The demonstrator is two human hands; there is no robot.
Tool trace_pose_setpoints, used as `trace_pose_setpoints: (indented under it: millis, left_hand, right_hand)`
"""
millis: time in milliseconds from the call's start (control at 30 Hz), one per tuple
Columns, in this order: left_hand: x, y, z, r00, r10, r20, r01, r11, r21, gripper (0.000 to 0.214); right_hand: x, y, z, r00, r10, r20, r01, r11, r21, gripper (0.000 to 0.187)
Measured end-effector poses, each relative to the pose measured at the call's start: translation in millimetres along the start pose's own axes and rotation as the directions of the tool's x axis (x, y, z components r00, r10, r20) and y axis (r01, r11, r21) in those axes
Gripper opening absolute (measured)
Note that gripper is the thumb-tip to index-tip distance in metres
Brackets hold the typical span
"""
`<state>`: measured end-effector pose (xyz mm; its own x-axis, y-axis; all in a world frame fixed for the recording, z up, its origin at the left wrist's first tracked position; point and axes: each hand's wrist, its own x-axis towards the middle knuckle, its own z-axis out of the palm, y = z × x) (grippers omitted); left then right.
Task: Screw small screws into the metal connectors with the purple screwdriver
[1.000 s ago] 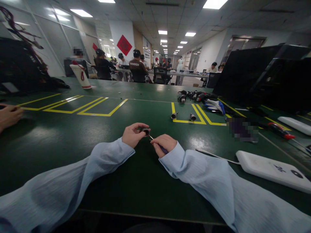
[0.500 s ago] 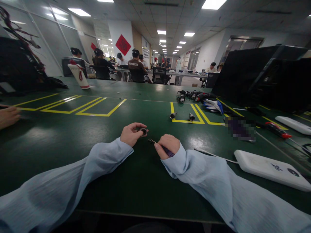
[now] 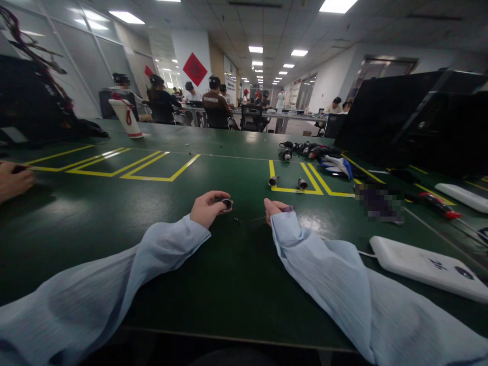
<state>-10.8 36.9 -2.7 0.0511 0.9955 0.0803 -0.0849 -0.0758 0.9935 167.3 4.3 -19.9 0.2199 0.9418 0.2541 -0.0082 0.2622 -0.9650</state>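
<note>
1. The tabletop (image 3: 206, 295) is dark green and slightly shiny, marked with strips of yellow tape (image 3: 152, 178) on both sides.
2. Beyond it is a long office with ceiling lights (image 3: 255, 49), where several people sit at other tables.
3. One metal cap (image 3: 227, 204) is in the left hand (image 3: 206, 211), its open end showing; that grip is clamped on the cap, between thumb and fingers, above the tabletop.
4. One thin tool (image 3: 258, 219) is in the right hand (image 3: 275, 209), the grip clamped on its purple handle; its shaft points toward the left hand, well apart from the cap.
5. Small dark bits (image 3: 237, 220), too tiny to count, lie between the hands.
6. Two more metal pieces (image 3: 302, 184) rest farther back, near the tape.
7. Two white slabs (image 3: 427, 267), one red-and-black screwdriver (image 3: 440, 205) and a blue-and-white glove (image 3: 337, 166) lie to the right.
8. One paper cup (image 3: 127, 119) and a co-worker's hand (image 3: 15, 180) are at left.
9. "PUMPKIN" reads across a brown shirt (image 3: 213, 104); the nearer slab's dark marks and the red diamond sign (image 3: 194, 69) are not legible.
</note>
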Motion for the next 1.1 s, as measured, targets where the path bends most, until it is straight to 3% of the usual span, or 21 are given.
trace_pose_setpoints:
  millis: [267,800,900,1000,1100]
  left_hand:
    - [-0.1,-2.3,0.0,1.0,-0.008,-0.004,0.008,1.0,-0.009,0.022]
    - [-2.4,0.2,3.2,0.999,-0.028,0.015,0.029,0.999,-0.019,0.021]
    - [-1.6,-0.9,2.1,0.999,-0.036,0.015,0.036,0.999,0.003,0.023]
    - [0.1,-2.9,0.9,0.999,-0.045,-0.001,0.045,0.999,0.014,0.026]
    - [1.5,-4.4,0.6,0.998,-0.055,-0.011,0.055,0.998,-0.003,0.027]
  right_hand:
    - [-10.1,-13.9,5.7,0.985,-0.06,0.159,0.084,0.985,-0.151,0.046]
    - [-10.7,-11.0,11.1,0.986,-0.036,0.162,0.084,0.95,-0.302,0.043]
    - [-2.5,-15.4,17.0,0.988,-0.063,0.143,0.121,0.887,-0.445,0.041]
    - [6.5,-19.6,22.9,0.994,-0.001,0.111,0.065,0.813,-0.579,0.04]
    - [6.6,-20.0,23.2,0.994,-0.001,0.114,0.059,0.858,-0.51,0.039]
